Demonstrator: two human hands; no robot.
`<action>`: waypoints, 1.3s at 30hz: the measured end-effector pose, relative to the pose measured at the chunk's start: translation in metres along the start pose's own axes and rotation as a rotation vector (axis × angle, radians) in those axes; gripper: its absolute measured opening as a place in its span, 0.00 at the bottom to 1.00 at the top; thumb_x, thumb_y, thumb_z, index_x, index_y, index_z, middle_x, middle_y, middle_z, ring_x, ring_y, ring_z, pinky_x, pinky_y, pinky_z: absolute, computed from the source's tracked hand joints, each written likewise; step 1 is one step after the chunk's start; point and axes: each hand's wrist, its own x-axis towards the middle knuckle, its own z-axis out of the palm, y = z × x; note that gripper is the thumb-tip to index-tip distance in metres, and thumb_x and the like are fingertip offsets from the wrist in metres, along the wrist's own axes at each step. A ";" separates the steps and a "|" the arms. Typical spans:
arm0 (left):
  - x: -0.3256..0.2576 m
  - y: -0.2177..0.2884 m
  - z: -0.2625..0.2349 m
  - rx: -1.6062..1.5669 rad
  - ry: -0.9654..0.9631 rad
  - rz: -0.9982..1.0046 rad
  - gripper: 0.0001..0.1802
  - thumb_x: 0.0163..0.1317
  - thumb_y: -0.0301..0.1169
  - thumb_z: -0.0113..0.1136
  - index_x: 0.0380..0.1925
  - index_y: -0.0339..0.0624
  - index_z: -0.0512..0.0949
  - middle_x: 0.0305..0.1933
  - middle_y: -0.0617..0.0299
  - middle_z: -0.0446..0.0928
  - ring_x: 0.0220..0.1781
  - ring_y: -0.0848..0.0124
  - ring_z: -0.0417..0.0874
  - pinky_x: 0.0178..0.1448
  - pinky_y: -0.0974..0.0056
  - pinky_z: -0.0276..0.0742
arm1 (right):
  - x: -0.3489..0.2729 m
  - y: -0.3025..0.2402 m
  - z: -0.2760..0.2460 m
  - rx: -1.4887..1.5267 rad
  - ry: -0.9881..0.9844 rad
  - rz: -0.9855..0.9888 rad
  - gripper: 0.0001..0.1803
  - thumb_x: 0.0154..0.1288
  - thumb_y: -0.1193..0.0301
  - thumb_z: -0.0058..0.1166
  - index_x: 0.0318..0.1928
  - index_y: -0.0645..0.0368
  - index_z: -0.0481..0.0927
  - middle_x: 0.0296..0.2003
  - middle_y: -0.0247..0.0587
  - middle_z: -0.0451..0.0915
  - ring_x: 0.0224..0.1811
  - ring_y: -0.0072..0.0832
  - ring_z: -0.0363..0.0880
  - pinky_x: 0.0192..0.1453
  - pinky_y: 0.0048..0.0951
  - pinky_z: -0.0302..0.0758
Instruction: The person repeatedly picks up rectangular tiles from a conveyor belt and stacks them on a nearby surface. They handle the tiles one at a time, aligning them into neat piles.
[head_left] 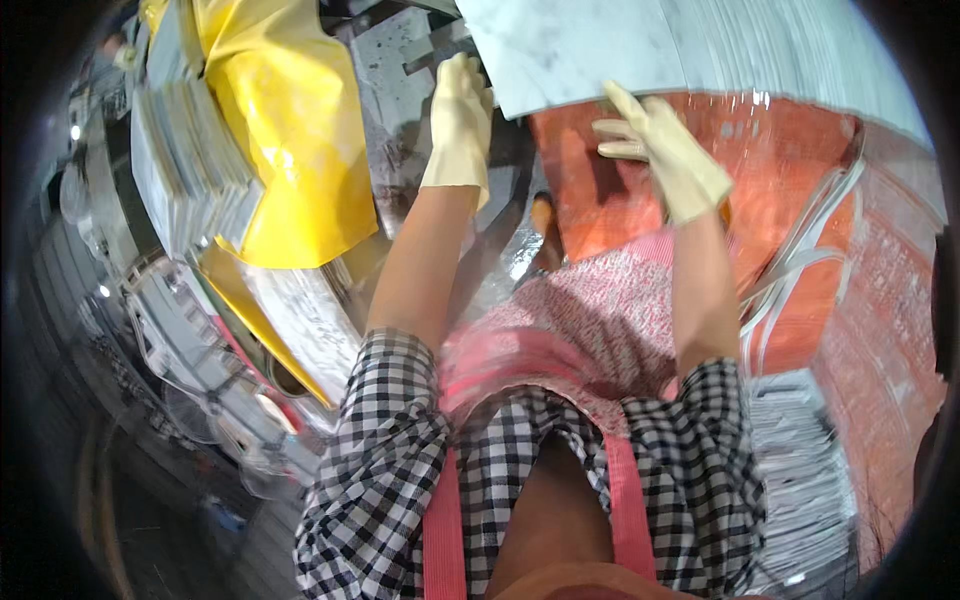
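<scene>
Marbled grey sheet (580, 45) smooth, matt; yellow plastic cover (290, 120) glossy; rubber gloves (460, 125) matt cream.

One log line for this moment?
left hand: gloved, gripping marbled sheet edge | right hand: gloved, open beneath sheet | yellow sheeting left

the white marble-patterned sheet (580, 45) is large, flat and thin, with grey veining, and lies tilted across the upper part of the view. its lower left corner rests at the gloved left hand (460, 120), with the gloved right hand (665, 150) just under its lower edge. it tops a fanned stack of similar sheets (800, 50) extending right.
</scene>
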 end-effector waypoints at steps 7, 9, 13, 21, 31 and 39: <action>-0.005 0.012 0.043 0.459 -0.096 0.272 0.47 0.67 0.44 0.68 0.76 0.29 0.57 0.66 0.40 0.76 0.66 0.54 0.79 0.68 0.56 0.74 | 0.000 -0.002 0.008 0.215 0.177 0.179 0.55 0.75 0.40 0.49 0.75 0.82 0.48 0.74 0.74 0.54 0.76 0.62 0.59 0.63 0.52 0.84; -0.004 0.014 0.046 0.649 -0.108 0.366 0.52 0.64 0.45 0.70 0.76 0.26 0.54 0.65 0.32 0.76 0.66 0.46 0.80 0.68 0.56 0.75 | -0.004 -0.004 0.004 0.240 0.123 0.171 0.51 0.77 0.40 0.47 0.74 0.79 0.54 0.71 0.72 0.61 0.73 0.59 0.66 0.62 0.51 0.84; -0.013 0.018 0.053 0.820 -0.076 0.337 0.58 0.61 0.51 0.70 0.77 0.24 0.50 0.68 0.27 0.70 0.72 0.42 0.74 0.73 0.56 0.71 | -0.019 -0.011 -0.005 0.282 0.036 0.113 0.48 0.79 0.45 0.45 0.70 0.86 0.54 0.64 0.75 0.68 0.64 0.62 0.76 0.55 0.48 0.89; -0.006 0.022 0.022 -0.129 0.066 0.285 0.34 0.76 0.45 0.57 0.74 0.35 0.66 0.74 0.49 0.70 0.77 0.60 0.68 0.79 0.61 0.61 | -0.038 -0.032 -0.009 0.125 0.045 0.147 0.44 0.81 0.45 0.42 0.73 0.78 0.57 0.63 0.66 0.73 0.65 0.53 0.77 0.64 0.48 0.80; 0.111 0.066 -0.035 0.071 -0.072 0.408 0.34 0.77 0.52 0.47 0.74 0.40 0.66 0.75 0.50 0.69 0.73 0.58 0.72 0.74 0.53 0.69 | -0.026 -0.007 0.004 0.138 0.041 0.142 0.39 0.79 0.47 0.47 0.69 0.72 0.66 0.59 0.59 0.80 0.58 0.51 0.84 0.58 0.48 0.85; 0.078 0.098 0.069 0.405 -0.091 0.108 0.31 0.80 0.56 0.41 0.72 0.50 0.69 0.70 0.60 0.73 0.66 0.64 0.74 0.75 0.59 0.65 | -0.022 -0.009 0.013 0.160 0.025 0.126 0.35 0.81 0.50 0.46 0.65 0.74 0.71 0.55 0.60 0.82 0.54 0.53 0.85 0.58 0.46 0.85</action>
